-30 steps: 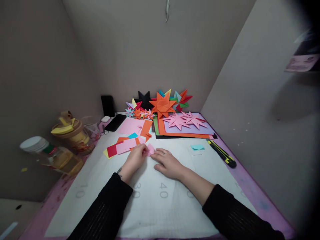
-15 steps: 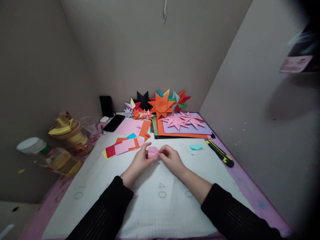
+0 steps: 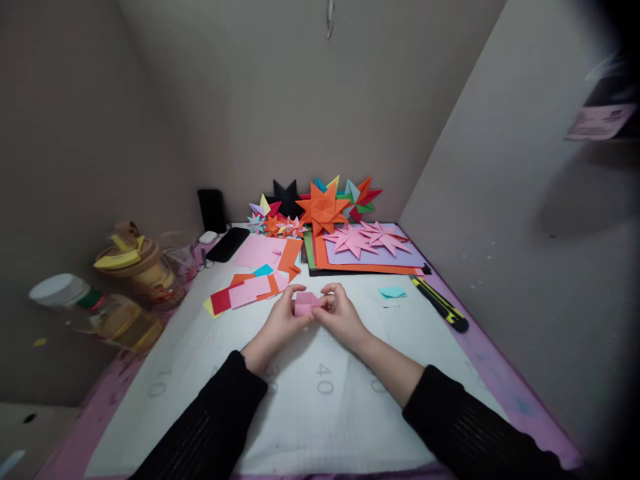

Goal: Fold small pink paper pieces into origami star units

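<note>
Between both hands (image 3: 286, 317), folded pink paper (image 3: 306, 308)

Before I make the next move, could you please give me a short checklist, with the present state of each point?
1. Left hand holds the pink paper: ok, at its left side.
2. Right hand holds it too: ok, at its right side.
3. Utility knife apart from both hands: ok, it lies farther right.
4. Knife's blade retracted: cannot tell, too small.
5. Paper strips well clear of the left hand: not ok, they lie close beyond it.
6. Paper edges aligned: cannot tell.
</note>
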Demonstrator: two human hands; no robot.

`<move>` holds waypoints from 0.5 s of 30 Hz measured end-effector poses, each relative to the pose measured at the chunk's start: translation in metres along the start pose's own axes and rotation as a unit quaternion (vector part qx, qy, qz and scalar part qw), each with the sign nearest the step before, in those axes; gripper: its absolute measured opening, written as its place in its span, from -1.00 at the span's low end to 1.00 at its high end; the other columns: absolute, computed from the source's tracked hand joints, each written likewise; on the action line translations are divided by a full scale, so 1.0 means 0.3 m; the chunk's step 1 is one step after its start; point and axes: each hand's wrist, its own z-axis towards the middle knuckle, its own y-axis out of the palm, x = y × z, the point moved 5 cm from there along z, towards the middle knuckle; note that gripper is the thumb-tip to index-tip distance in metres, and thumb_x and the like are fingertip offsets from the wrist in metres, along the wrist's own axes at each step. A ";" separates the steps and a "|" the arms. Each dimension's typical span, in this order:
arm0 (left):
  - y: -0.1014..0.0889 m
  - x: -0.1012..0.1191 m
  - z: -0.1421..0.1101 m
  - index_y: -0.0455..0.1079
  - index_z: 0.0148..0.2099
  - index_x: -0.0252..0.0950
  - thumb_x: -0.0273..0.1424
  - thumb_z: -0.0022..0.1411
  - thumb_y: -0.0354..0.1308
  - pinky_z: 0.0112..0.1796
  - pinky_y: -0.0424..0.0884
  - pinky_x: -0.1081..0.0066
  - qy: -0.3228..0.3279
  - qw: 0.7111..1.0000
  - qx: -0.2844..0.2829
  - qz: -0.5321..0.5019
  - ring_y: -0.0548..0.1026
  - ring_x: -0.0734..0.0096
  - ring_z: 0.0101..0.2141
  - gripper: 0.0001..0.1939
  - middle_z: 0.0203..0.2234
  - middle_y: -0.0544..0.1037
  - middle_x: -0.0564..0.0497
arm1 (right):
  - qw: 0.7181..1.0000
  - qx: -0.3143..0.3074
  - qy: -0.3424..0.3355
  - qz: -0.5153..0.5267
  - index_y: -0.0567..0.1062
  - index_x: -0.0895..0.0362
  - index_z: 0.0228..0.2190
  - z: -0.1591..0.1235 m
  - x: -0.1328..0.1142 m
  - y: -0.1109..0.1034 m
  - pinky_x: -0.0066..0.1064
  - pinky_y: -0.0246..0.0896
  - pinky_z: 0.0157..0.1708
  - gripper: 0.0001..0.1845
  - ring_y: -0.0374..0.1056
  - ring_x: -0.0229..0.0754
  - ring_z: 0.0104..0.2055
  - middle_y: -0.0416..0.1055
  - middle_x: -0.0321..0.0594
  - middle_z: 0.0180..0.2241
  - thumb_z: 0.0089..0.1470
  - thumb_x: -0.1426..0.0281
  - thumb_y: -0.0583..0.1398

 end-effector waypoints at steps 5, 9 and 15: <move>-0.008 0.000 -0.003 0.12 0.01 -0.27 -0.40 -0.02 0.26 -0.55 0.25 0.55 -0.024 1.000 0.005 -0.005 0.39 0.52 -0.56 -0.44 -0.47 0.44 0.08 | 0.999 0.030 -0.005 0.011 0.13 0.04 -0.27 0.009 0.000 -0.025 -0.48 0.11 -0.49 -0.59 0.28 -0.31 -0.54 0.37 -0.48 -0.54 -0.12 0.47 0.22; -0.017 -0.002 -0.008 0.14 0.00 -0.25 -0.43 -0.03 0.23 -0.56 0.25 0.55 -0.025 1.000 0.010 0.008 0.37 0.53 -0.57 -0.47 -0.50 0.42 0.11 | 0.999 0.033 -0.015 0.019 0.14 0.05 -0.29 0.014 -0.008 -0.039 -0.48 0.10 -0.49 -0.61 0.26 -0.33 -0.55 0.36 -0.48 -0.55 -0.13 0.45 0.22; -0.010 0.009 -0.010 0.20 -0.01 -0.27 -0.46 -0.05 0.22 -0.52 0.25 0.53 -0.003 0.999 0.007 0.046 0.35 0.52 -0.54 -0.49 -0.48 0.41 0.11 | 1.000 0.009 -0.006 0.020 0.20 0.07 -0.31 0.013 -0.009 -0.024 -0.44 0.15 -0.45 -0.68 0.27 -0.30 -0.51 0.34 -0.42 -0.52 -0.12 0.39 0.22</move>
